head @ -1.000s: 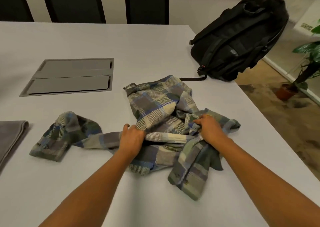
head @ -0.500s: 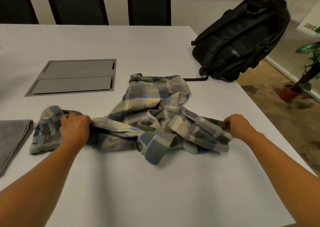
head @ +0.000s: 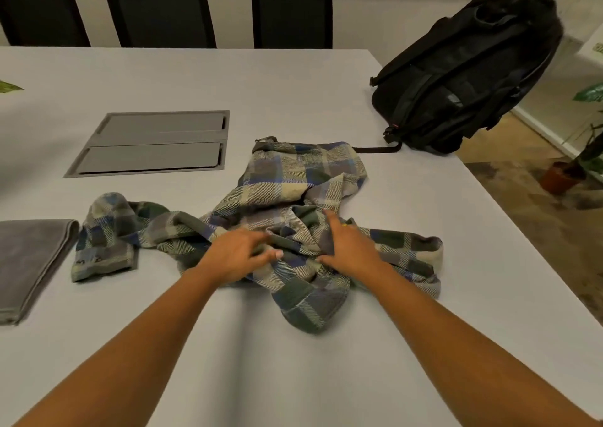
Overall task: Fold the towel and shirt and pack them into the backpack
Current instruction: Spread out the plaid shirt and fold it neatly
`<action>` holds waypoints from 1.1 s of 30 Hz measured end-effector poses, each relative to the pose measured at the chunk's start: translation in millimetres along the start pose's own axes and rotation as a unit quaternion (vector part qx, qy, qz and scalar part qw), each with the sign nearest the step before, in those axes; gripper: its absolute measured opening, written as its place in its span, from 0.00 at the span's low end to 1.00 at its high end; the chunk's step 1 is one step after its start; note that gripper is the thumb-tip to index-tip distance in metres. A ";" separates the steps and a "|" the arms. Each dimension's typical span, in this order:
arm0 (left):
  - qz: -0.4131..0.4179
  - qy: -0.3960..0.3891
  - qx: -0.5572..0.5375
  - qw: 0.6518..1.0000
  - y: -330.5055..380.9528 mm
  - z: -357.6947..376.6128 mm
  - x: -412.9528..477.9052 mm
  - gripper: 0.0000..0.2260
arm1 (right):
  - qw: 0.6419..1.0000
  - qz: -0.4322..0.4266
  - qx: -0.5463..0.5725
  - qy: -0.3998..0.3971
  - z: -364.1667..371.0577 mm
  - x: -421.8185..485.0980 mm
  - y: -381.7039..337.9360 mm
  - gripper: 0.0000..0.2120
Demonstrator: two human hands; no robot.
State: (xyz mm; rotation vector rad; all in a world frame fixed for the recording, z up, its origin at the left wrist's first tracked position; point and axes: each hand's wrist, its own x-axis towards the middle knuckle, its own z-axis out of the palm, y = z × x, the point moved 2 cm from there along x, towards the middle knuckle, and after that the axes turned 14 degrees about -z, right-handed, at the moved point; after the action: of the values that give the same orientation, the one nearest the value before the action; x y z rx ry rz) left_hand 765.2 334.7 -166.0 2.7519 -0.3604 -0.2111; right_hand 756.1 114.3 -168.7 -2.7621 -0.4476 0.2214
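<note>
A conference room with dark chairs (head: 156,5) along the far edge of a pale grey table (head: 293,77), where a person works to fold and pack laundry. Half a second ago the two hands were wide apart, drawing the plaid shirt (head: 303,178) out by a sleeve and its right side; both have now let go and come back together over the garment's middle. The shirt lies near the centre of the table, wider than before but still rumpled, one sleeve trailing left until its cuff sits just beside the grey towel (head: 29,257), which looks already folded at the left edge. The shirt's folding seems barely begun, and nothing is packed: the black backpack (head: 466,70) stands at the far right corner, apparently closed.

The left hand (head: 241,257), blurred by motion, reaches across the bunched cloth with fingers stretched out and no plain grip. The right hand (head: 349,247) rests on the fabric with fingers spread, holding nothing. A recessed cable hatch (head: 153,142) sits beyond the shirt.
</note>
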 end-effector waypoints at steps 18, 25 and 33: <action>-0.065 -0.195 0.299 0.932 -87.3 -7.1 -35.4 0.13 | 0.914 0.232 -0.178 -0.282 -59.1 -65.1 82.9 0.21; -0.075 0.040 0.034 0.996 -21.0 -7.5 -21.3 0.07 | 0.981 0.125 -0.136 -0.052 -46.4 -26.7 20.8 0.14; -0.215 -0.185 0.150 0.947 -25.5 51.6 -29.6 0.34 | 0.957 0.224 0.026 -0.182 52.8 -44.4 31.1 0.50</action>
State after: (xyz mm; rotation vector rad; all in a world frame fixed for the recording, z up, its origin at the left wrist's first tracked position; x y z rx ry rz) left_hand 732.7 349.0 -220.2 3.0534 0.1424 -0.8572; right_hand 712.3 87.5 -224.4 -2.7341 0.1099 0.8463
